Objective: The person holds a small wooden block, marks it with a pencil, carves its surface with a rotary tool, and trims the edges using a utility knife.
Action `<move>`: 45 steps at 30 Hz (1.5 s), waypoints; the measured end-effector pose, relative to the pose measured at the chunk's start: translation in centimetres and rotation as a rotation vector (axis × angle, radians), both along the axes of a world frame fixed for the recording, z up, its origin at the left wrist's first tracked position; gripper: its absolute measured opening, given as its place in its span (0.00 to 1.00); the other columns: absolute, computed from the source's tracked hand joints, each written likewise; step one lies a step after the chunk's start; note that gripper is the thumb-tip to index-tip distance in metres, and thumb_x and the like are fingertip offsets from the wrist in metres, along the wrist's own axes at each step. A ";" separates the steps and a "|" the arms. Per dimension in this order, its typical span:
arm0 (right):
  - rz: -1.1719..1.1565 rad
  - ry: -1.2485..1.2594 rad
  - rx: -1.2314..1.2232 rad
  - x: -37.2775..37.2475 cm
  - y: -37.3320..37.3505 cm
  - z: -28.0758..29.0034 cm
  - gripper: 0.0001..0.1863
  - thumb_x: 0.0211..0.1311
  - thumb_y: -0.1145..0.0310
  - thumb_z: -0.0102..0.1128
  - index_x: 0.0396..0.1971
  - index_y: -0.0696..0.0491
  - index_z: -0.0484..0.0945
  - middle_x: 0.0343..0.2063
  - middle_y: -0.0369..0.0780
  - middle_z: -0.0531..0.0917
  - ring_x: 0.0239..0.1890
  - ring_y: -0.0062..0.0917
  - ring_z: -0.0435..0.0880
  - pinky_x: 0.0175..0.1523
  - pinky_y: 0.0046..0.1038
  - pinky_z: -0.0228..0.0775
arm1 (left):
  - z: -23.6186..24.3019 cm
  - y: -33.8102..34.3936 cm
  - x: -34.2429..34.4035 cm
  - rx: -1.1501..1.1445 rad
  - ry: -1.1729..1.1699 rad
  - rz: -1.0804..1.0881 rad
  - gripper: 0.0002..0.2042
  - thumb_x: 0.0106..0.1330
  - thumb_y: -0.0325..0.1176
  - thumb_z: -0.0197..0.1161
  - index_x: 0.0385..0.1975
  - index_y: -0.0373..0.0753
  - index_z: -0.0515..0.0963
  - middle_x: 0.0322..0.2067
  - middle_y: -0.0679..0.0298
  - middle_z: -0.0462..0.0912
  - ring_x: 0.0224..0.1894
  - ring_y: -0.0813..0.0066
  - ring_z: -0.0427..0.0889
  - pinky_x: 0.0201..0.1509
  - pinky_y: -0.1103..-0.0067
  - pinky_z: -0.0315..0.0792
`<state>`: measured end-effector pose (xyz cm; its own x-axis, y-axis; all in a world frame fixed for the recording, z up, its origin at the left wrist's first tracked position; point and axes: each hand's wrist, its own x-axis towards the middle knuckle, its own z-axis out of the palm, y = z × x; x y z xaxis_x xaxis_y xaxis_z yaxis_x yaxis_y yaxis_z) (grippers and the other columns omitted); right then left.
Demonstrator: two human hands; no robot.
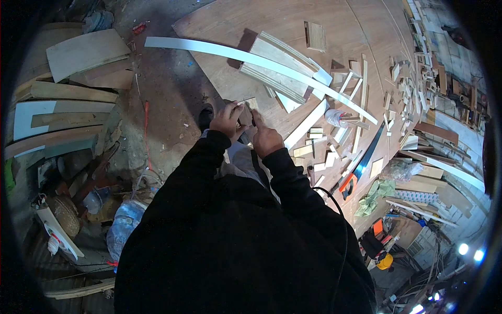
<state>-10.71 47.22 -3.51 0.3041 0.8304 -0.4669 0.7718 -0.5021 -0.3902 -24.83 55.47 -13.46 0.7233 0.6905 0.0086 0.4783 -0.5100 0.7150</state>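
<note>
Prob midway thru work on the small wood pc, by the near edge of the big board. Lots of cut bits to see on the big board, plus a saw off to the right, not in use. Can't call the small wood pc done, w/ both hands so close on it; can't tell the amt left. Lies just ahead of & btwn both hands, right by the tips of the L hand, a bit up & left of the R hand. On L, bent in w/ fingers & thumb at its left side, maybe gripping, but can't tell for sure. On R, stretched out w/ pointer finger toward it, curled in w/ the rest, near a dark thin thing; can't tell if holding that or just touching. Also can't tell if lifted or resting on the big board.
</note>
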 end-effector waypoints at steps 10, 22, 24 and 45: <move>-0.007 0.008 -0.064 0.1 0.3 0.4 0.35 0.62 0.71 0.45 0.72 0.42 0.54 0.37 0.56 0.84 0.36 0.55 0.84 0.44 0.52 0.75 | 0.1 0.1 0.0 0.000 -0.018 -0.008 0.36 0.54 0.46 0.73 0.62 0.41 0.68 0.58 0.53 0.69 0.58 0.49 0.73 0.58 0.64 0.73; -0.004 0.015 -0.119 0.0 0.8 0.8 0.36 0.62 0.70 0.45 0.72 0.41 0.52 0.34 0.58 0.84 0.35 0.56 0.83 0.44 0.53 0.74 | 0.3 0.2 0.0 -0.003 -0.011 -0.001 0.37 0.51 0.42 0.75 0.62 0.41 0.69 0.58 0.53 0.69 0.58 0.50 0.73 0.59 0.65 0.72; -0.012 0.021 -0.133 0.0 0.8 0.6 0.37 0.61 0.70 0.45 0.72 0.41 0.52 0.34 0.58 0.84 0.35 0.56 0.83 0.43 0.53 0.74 | 0.3 0.3 0.0 -0.009 -0.005 -0.001 0.37 0.51 0.43 0.75 0.62 0.41 0.69 0.58 0.53 0.69 0.58 0.50 0.73 0.59 0.65 0.72; -0.006 0.002 -0.151 0.0 1.4 1.2 0.38 0.60 0.71 0.47 0.73 0.41 0.51 0.32 0.59 0.83 0.35 0.56 0.83 0.44 0.54 0.74 | 0.2 0.4 -0.1 -0.047 0.032 -0.015 0.35 0.53 0.43 0.74 0.61 0.40 0.69 0.57 0.52 0.69 0.59 0.49 0.72 0.60 0.64 0.71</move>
